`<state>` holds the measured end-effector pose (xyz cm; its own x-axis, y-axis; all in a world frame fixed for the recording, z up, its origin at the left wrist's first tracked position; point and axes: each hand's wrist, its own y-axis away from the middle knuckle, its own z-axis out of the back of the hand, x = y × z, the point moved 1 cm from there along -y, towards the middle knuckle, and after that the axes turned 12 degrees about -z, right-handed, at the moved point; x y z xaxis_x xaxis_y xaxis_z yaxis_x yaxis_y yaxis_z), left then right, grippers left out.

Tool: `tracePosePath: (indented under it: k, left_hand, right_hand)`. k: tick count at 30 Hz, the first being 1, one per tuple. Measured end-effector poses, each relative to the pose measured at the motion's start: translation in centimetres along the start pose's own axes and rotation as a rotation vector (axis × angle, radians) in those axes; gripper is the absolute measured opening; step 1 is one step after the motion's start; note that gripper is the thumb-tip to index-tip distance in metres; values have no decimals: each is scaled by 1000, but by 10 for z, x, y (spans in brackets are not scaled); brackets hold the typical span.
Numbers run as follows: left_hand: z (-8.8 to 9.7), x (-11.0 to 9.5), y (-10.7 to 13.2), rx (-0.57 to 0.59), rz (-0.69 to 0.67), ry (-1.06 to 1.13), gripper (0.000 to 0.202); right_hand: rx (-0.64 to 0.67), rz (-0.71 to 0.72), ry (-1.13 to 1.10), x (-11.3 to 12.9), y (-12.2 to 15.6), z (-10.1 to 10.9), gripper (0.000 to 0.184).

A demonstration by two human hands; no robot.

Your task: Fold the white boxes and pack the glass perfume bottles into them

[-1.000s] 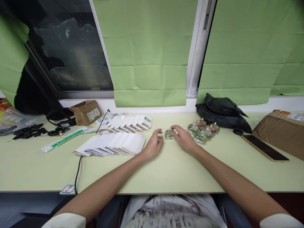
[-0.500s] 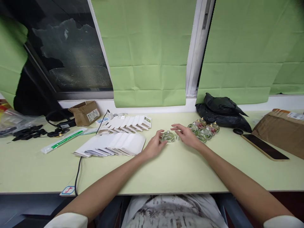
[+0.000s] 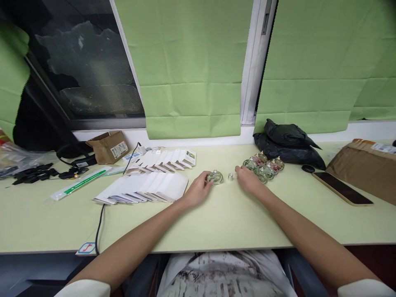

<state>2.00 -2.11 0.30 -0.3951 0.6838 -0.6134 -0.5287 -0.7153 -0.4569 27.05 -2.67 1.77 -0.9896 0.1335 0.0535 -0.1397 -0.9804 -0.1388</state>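
Observation:
A small round clear glass bottle [image 3: 215,177] stands on the pale green table [image 3: 216,222]. My left hand [image 3: 197,190] grips its left side with curled fingers. A little silver cap [image 3: 230,177] stands alone just right of the bottle. My right hand [image 3: 247,180] rests on the table right of the cap, fingers bent and apart, nothing in them. Behind that hand is a cluster of several similar glass bottles [image 3: 262,167] with coloured contents.
Two fanned rows of white cards [image 3: 148,185] lie left of my left hand, with a black cable [image 3: 100,222] beside them. A black bag [image 3: 287,144], a phone [image 3: 342,188] and a brown parcel [image 3: 361,169] sit to the right. A cardboard box [image 3: 108,146] stands at back left.
My right hand let go of the bottle and drew back to the right. The silver cap now stands apart on the table. My left hand closed on the bottle.

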Motion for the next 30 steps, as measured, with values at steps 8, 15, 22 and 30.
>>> tracePosePath:
  k: [8, 15, 22, 30]
  left_hand:
    - [1, -2, 0, -1, 10, -2, 34]
    - [-3, 4, -1, -25, 6, 42, 37]
    - [-4, 2, -5, 20, -60, 107, 32]
    - [-2, -2, -4, 39, -96, 131, 32]
  right_hand:
    - [5, -5, 15, 1, 5, 5, 33]
    - [-318, 143, -381, 15, 7, 21, 20]
    - [-308, 436, -902, 41, 21, 10, 18]
    - [-283, 490, -991, 41, 17, 7, 23]
